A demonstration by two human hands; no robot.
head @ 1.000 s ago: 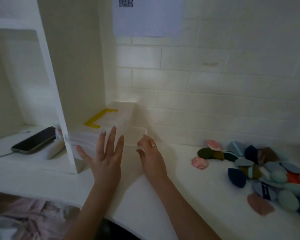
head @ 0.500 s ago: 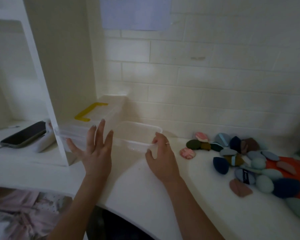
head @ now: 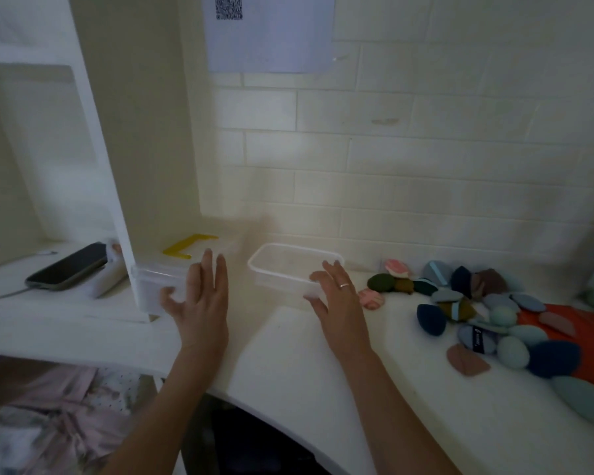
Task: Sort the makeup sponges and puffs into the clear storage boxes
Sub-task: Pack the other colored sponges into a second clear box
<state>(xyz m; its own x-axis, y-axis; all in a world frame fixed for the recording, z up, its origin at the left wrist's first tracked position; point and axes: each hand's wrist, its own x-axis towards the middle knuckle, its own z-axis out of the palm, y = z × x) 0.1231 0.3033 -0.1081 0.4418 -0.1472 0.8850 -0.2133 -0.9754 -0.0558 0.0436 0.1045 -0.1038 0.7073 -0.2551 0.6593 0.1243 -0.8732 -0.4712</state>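
Note:
An open clear storage box (head: 271,250) with no lid stands on the white counter near the tiled wall. My right hand (head: 340,303) grips its near right corner, fingers over the rim and thumb on the side wall. To its left stands a second clear box (head: 151,279), closed with a lid that has a yellow handle (head: 189,245). My left hand (head: 203,303) rests against this box's right side with straight fingers. A pile of makeup sponges and puffs (head: 494,313) in blue, teal, green, brown and pink lies to the right.
A white upright partition (head: 117,166) rises just left of the lidded box. Beyond it a phone (head: 69,265) lies on a cable. An orange cloth (head: 590,354) sits under part of the pile. The counter's curved front edge (head: 254,402) runs below my arms.
My right hand has pulled the open box to the right, away from the lidded box, leaving a gap between them. My left hand has stayed against the lidded box.

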